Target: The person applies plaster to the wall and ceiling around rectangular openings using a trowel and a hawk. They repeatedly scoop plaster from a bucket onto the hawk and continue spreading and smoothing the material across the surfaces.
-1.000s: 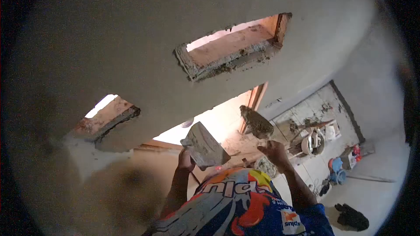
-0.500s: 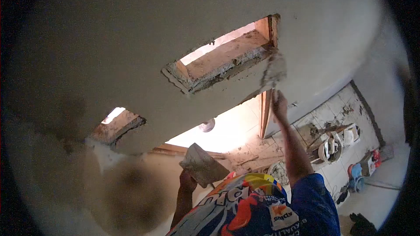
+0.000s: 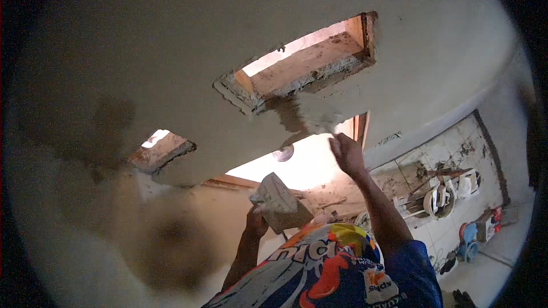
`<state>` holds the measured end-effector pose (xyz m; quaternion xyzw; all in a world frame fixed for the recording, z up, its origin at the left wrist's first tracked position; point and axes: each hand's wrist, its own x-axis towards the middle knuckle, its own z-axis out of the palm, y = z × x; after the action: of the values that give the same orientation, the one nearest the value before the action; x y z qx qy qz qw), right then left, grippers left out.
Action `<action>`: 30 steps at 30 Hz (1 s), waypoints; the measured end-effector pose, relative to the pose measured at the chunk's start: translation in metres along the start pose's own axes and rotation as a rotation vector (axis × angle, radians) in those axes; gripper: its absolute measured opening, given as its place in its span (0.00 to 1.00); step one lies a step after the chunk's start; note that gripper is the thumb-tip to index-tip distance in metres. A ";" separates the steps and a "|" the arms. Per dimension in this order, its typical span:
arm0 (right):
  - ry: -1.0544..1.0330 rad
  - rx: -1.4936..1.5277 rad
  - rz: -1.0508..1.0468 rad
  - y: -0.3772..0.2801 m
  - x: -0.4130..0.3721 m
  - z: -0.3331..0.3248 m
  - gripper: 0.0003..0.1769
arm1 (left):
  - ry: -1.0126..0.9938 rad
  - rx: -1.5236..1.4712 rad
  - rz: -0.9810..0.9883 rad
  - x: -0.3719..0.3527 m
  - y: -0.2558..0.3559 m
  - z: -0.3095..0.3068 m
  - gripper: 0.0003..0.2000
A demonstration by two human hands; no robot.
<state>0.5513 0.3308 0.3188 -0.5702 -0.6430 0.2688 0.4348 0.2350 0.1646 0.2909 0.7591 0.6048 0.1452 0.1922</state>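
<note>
My right hand (image 3: 347, 155) is closed on a plastering trowel (image 3: 321, 118). The trowel's blade is smeared by motion and lies against the wall, between the upper opening (image 3: 308, 65) and the top edge of the doorway. A darker patch of wet mortar (image 3: 288, 115) shows on the wall just left of the blade. Lower down, my left hand (image 3: 257, 222) grips a mortar hawk (image 3: 281, 202), a grey, dirty board held tilted in front of my chest. The hawk covers part of that hand's fingers.
A smaller wall opening (image 3: 162, 151) sits to the left. Bright light comes through the doorway (image 3: 302, 162). On the tiled floor at right stand a bucket (image 3: 438, 201) with things in it, long wooden pieces and a blue object (image 3: 468, 234). Mortar is scattered on the tiles.
My right hand and the trowel have moved left and down along the wall from the upper opening's right corner, where a dark mortar patch now shows. The hawk has risen slightly rightward.
</note>
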 end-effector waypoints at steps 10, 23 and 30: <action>0.195 0.121 0.031 0.136 0.022 0.007 0.21 | 0.300 -1.043 -0.452 -0.054 -0.024 0.017 0.16; -0.286 -0.615 -0.125 -0.062 -0.017 -0.142 0.13 | 0.388 -1.879 -0.668 -0.027 -0.038 0.045 0.16; -0.577 -0.988 -0.333 -0.147 0.051 -0.141 0.11 | 0.378 -1.043 -0.188 -0.003 -0.066 0.089 0.15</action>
<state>0.6013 0.3288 0.5229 -0.5002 -0.8650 0.0099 -0.0382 0.2176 0.1637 0.1816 0.4672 0.5419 0.5409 0.4422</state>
